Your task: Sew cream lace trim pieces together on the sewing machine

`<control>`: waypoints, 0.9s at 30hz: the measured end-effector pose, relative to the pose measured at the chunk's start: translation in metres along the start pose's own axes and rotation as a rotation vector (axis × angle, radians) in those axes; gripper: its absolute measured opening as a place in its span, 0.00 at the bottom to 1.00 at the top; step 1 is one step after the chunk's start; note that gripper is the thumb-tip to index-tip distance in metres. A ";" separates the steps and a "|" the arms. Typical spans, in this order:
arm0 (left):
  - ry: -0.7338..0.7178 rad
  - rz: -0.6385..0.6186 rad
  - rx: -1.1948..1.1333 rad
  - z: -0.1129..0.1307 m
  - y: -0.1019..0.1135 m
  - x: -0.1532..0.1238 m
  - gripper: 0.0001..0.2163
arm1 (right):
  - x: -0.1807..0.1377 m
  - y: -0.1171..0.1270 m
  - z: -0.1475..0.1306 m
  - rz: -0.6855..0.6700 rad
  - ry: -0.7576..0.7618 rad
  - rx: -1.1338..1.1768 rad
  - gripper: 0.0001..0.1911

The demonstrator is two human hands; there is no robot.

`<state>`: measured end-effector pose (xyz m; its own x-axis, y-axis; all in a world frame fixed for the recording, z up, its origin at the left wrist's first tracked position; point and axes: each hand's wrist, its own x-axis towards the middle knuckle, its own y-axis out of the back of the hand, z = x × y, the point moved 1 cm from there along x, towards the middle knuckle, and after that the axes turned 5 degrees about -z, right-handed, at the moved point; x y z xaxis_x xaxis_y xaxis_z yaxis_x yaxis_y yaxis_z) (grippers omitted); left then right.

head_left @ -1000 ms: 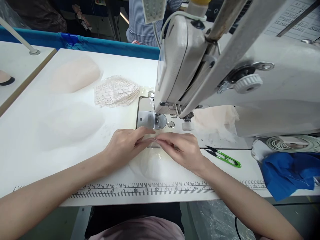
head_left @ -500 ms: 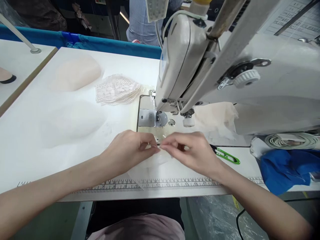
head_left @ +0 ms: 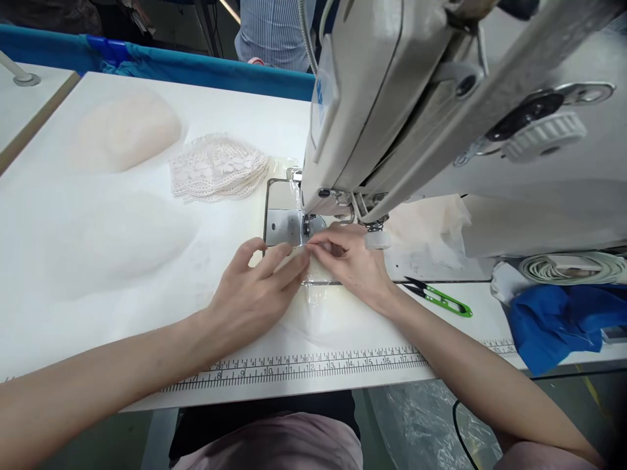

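Just in front of the presser foot (head_left: 306,225) of a white sewing machine (head_left: 362,98), my right hand (head_left: 350,261) is closed in a pinch. What lies between its fingertips is too small to make out. Beside it on the left, my left hand (head_left: 264,287) has its fingers stretched out and somewhat apart, with the fingertips close to the right hand's. Its thumb is mostly hidden. The metal needle plate (head_left: 284,227) shows behind the fingers. Clear tape (head_left: 318,294) covers part of the machine bed below the right hand.
A stack of white lace pieces (head_left: 218,171) lies left of the machine, near sheer beige fabric (head_left: 142,127) and sheer white fabric (head_left: 137,235). Green thread snips (head_left: 445,301) and blue cloth (head_left: 553,326) are at right. A printed ruler (head_left: 294,372) runs along the front edge.
Both hands have moved away from me towards the presser foot. My left hand has gone from a pinch to outstretched fingers; my right hand stays pinched. The view has shifted closer to the machine.
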<state>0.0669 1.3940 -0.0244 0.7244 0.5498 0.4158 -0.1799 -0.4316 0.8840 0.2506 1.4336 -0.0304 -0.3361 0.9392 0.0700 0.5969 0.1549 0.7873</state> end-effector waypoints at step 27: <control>0.100 -0.130 -0.050 -0.004 -0.005 0.001 0.14 | -0.025 0.003 -0.008 0.103 0.388 -0.695 0.17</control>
<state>0.0655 1.3997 -0.0274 0.6742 0.6682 0.3146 -0.1239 -0.3177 0.9401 0.2546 1.4084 -0.0251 -0.6098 0.7449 0.2707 0.0914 -0.2731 0.9576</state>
